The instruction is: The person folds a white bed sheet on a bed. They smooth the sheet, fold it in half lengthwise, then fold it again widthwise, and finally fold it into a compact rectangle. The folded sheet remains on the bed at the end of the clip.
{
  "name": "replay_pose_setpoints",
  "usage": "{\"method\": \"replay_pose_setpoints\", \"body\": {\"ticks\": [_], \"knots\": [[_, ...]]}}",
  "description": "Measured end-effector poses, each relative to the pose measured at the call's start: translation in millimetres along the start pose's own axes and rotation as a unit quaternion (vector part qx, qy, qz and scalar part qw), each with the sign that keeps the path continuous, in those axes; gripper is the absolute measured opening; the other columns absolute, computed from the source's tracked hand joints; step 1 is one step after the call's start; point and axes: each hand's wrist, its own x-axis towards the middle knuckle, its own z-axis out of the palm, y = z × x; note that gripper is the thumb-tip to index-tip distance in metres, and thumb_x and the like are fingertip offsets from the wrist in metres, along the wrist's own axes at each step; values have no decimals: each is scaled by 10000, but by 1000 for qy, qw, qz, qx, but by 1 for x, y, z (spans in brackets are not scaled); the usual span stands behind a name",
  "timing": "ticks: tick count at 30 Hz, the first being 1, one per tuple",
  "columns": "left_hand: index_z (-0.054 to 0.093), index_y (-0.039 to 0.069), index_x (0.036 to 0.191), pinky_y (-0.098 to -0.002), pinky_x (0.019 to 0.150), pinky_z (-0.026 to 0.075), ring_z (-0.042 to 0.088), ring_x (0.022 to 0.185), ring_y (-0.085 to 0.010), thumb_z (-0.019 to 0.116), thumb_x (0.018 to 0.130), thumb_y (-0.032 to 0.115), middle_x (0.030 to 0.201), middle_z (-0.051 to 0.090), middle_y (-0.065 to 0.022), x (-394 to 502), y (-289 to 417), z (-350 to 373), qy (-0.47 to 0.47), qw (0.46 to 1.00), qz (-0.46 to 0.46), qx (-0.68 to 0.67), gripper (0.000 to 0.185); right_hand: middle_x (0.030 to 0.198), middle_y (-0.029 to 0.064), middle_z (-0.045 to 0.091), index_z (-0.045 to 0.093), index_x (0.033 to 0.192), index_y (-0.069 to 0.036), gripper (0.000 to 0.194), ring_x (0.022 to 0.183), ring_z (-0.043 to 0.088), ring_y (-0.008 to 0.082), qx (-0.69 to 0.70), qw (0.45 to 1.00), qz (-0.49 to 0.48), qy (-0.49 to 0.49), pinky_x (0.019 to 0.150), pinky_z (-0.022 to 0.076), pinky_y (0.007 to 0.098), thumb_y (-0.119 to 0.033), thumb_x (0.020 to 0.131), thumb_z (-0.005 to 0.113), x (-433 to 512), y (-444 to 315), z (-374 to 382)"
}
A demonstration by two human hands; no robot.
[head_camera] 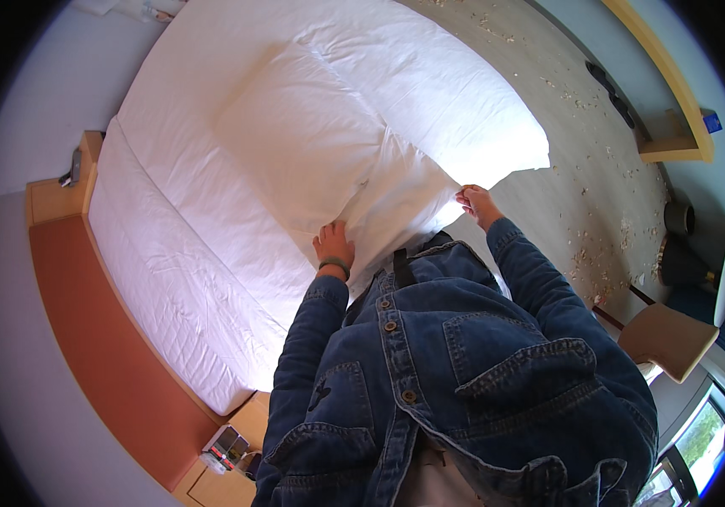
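Note:
A large rectangular piece of white bed linen [312,120] lies creased over the white-covered bed [166,152]. Whether it is a pillowcase or a folded cover I cannot tell. Its near end reaches to my waist. My right hand [478,204] pinches its right corner between thumb and fingers, a little above the bed's near side. On the left part of the near end, my left hand [334,244] grips the fabric with its fingers on top. A fold runs up from those fingers. A dark band [335,263] circles my left wrist.
An orange headboard panel [102,342] borders the bed at left, between a wooden nightstand [55,199] and another bedside surface [220,485] holding small items. Pale debris [584,253] is scattered over the grey floor [527,209]. A tan chair [667,339] and a dark bin [679,218] stand right.

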Motion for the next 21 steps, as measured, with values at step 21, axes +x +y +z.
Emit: {"method": "replay_pose_setpoints", "body": {"ticks": [21], "knots": [[469, 93, 1272, -468, 1017, 335, 406, 1264, -319, 624, 794, 176, 1359, 439, -136, 2, 47, -2, 51, 993, 16, -107, 509, 1072, 7, 621, 554, 1202, -110, 407, 942, 587, 139, -80, 996, 24, -10, 754, 441, 297, -391, 909, 577, 24, 0, -46]]}}
